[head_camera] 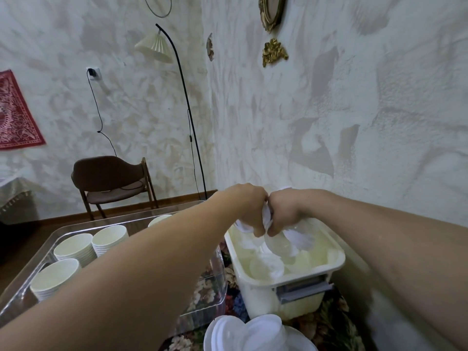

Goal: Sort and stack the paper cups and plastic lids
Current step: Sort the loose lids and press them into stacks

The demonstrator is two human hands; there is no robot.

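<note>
So we've got both hands over the white bin (283, 282) by the wall, knuckles touching. Left hand (249, 207) and right hand (283, 214) are both curled tight around a bunch of clear lids (267, 215), fingers pointing down into the bin. More lids lie loose in the bin (266, 266), and another white pile (249, 333) sits at the near edge. Cups (76, 247) are stacked in short columns inside the clear tray (217, 292) on our left, on a floral cloth (235, 302).
</note>
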